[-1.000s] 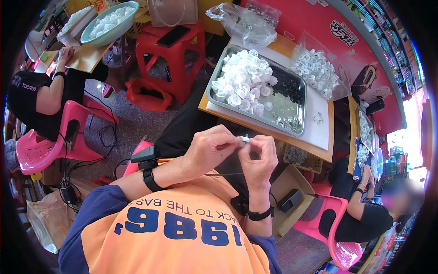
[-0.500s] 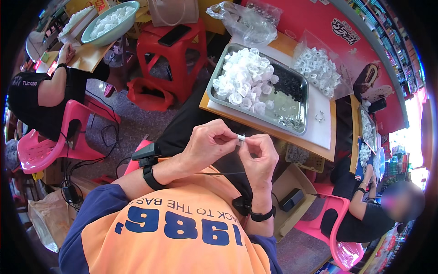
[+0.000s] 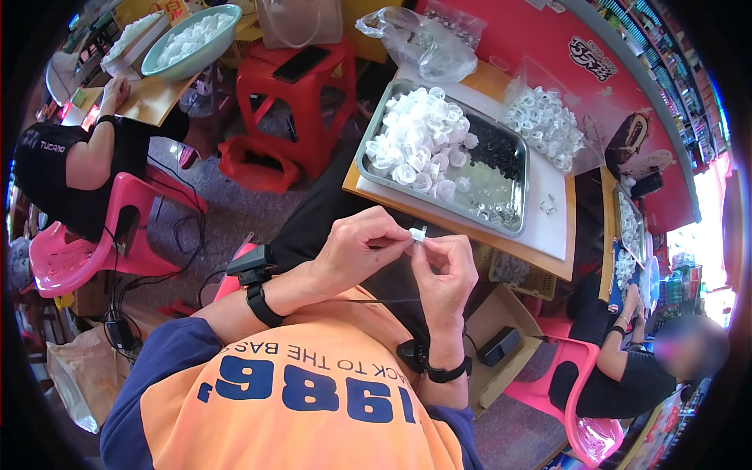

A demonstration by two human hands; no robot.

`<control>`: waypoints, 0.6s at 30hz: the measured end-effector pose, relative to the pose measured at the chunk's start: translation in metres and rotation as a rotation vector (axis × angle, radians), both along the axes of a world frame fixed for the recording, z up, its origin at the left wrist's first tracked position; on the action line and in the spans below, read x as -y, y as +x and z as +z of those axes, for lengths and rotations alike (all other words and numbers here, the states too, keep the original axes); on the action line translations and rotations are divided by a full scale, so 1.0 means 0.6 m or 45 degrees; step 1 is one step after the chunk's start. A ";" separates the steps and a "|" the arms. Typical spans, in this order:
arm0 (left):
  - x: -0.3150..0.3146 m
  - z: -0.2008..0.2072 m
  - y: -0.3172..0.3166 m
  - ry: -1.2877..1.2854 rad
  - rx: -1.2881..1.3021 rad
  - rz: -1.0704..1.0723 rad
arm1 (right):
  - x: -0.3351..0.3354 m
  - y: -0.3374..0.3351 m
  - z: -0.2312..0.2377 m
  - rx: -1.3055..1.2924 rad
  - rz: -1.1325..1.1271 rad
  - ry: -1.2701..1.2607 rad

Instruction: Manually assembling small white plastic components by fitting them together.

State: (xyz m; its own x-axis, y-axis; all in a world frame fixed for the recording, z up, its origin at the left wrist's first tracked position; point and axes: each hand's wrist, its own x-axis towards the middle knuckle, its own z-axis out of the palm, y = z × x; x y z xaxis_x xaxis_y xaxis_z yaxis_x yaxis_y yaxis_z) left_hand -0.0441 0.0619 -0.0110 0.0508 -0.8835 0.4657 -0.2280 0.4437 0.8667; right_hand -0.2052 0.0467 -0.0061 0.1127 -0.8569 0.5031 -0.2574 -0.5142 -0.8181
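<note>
Between the fingertips of both hands is a small white plastic part [image 3: 417, 234], with a clear bit sticking up from it. My left hand [image 3: 364, 244] pinches it from the left, and my right hand [image 3: 445, 269] pinches it from the right. The fingers hide some of its shape. Beyond my hands, a metal tray [image 3: 513, 223] rests on the table. It holds a heap of white plastic caps [image 3: 419, 137], a pile of small black pieces [image 3: 497, 145] and some small clear pieces [image 3: 497, 211] at its near right corner.
A clear bag of plastic parts [image 3: 544, 125] lies right of the tray; another plastic bag [image 3: 423, 39] lies behind it. Red stools [image 3: 294, 94] stand to the left. Co-workers sit at left [image 3: 70, 168] and right [image 3: 627, 368]. An open cardboard box [image 3: 501, 313] is beside my right arm.
The small white part has turned in my fingertips, so its clear bit now points up. My hands have hardly moved otherwise.
</note>
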 end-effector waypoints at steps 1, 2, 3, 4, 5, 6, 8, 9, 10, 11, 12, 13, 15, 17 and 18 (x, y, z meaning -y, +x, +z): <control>0.000 0.001 0.003 -0.062 0.077 0.007 | -0.001 0.000 0.004 0.020 0.028 0.010; 0.001 0.002 0.005 -0.064 0.078 0.009 | -0.001 0.000 0.006 0.040 0.056 0.021; 0.002 0.003 0.007 -0.131 0.131 0.020 | -0.002 -0.001 0.007 0.040 0.057 0.018; 0.003 0.004 0.008 -0.197 0.184 0.032 | -0.003 -0.003 0.008 0.034 0.067 0.031; 0.002 0.006 0.008 -0.199 0.184 0.033 | -0.004 -0.004 0.008 0.028 0.077 0.043; 0.002 0.009 0.007 -0.231 0.214 0.047 | -0.004 -0.004 0.007 0.028 0.078 0.041; 0.002 0.010 0.006 -0.266 0.244 0.062 | -0.005 -0.005 0.005 -0.004 0.047 -0.009; 0.001 0.010 0.005 -0.279 0.248 0.076 | -0.006 -0.004 0.006 -0.003 0.048 -0.012; 0.001 0.010 0.005 -0.293 0.252 0.090 | -0.007 -0.003 0.007 -0.033 0.028 -0.045; 0.001 0.009 0.004 -0.295 0.253 0.091 | -0.007 -0.003 0.009 -0.063 0.007 -0.078; 0.000 0.007 0.004 -0.317 0.234 0.096 | -0.007 -0.003 0.007 -0.063 0.007 -0.078; 0.000 0.006 0.003 -0.339 0.215 0.101 | -0.007 -0.003 0.003 -0.091 -0.014 -0.127; 0.000 0.004 -0.002 -0.359 0.182 0.120 | -0.006 -0.003 0.003 -0.118 -0.032 -0.173; 0.000 0.001 -0.004 -0.376 0.149 0.142 | -0.006 -0.003 0.011 -0.214 -0.040 -0.293; -0.001 -0.002 -0.004 -0.363 0.162 0.136 | -0.005 -0.003 0.013 -0.213 -0.039 -0.291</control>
